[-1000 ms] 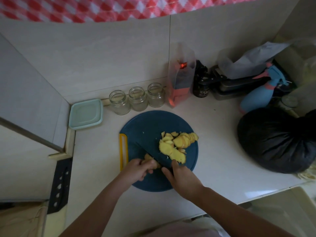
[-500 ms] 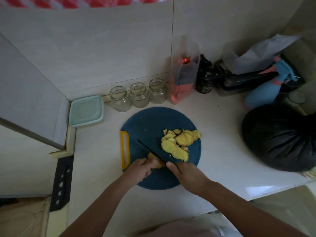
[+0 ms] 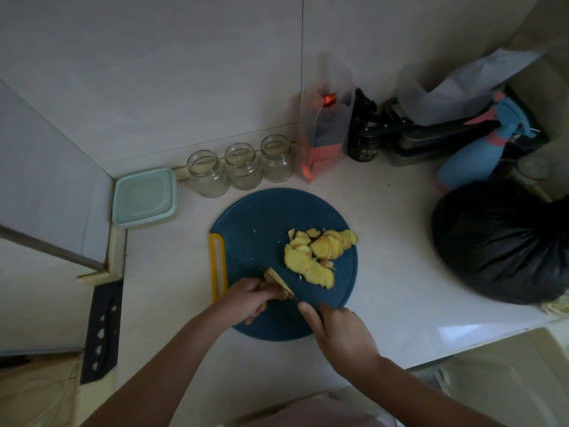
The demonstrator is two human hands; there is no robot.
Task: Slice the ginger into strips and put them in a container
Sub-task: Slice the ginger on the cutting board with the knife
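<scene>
A round blue cutting board with a yellow handle lies on the white counter. A pile of yellow ginger slices sits on its right half. My left hand holds a small ginger piece down at the board's near left. My right hand grips a knife whose dark blade cuts into that piece; most of the blade is hidden by the ginger and my fingers. A pale green lidded container stands at the back left by the wall.
Three open glass jars line the wall behind the board. A pouch, a dark bottle, a blue spray bottle and a black bag crowd the right. A black knife sheath lies left.
The knife blade, raised and visible half a second ago, has come down into the ginger piece under my left hand. The camera view has tilted down slightly.
</scene>
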